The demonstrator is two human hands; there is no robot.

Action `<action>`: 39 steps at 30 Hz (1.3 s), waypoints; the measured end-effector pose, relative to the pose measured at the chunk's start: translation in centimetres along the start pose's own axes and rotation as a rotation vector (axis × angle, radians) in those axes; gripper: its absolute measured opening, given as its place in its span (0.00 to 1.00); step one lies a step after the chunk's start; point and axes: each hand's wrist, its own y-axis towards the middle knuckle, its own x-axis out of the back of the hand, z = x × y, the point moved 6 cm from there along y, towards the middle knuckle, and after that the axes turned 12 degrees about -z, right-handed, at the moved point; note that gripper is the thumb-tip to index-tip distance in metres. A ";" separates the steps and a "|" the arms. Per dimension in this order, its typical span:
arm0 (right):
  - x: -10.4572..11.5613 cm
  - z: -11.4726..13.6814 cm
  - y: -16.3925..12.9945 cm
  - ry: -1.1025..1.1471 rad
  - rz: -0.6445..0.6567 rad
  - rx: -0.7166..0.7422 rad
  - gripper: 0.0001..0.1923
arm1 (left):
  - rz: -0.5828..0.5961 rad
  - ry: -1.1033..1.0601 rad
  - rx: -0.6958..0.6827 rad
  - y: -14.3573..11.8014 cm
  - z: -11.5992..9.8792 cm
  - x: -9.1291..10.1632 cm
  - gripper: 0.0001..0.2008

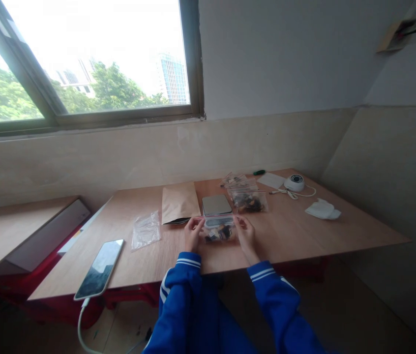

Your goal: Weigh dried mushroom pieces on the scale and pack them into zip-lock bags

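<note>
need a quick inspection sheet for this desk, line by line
surface: wooden table, bare wood, pushed up to a tiled wall.
job's things: small clear zip bag with dark bits inside, held flat on the table by both ends.
clutter: brown envelope, grey pad, empty clear bag, pile of filled bags, phone, white cloth, green pen, white card.
grippers: left hand and right hand pinch the zip bag's ends with their fingers.
cables: white cable from the phone; thin lead on the small dome camera.
surroundings: window with trees and buildings outside; a second table at left.
</note>
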 end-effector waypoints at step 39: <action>-0.3 0.1 -0.2 -0.019 0.057 -0.030 0.24 | 0.062 -0.011 0.057 -0.7 -0.8 -0.7 0.17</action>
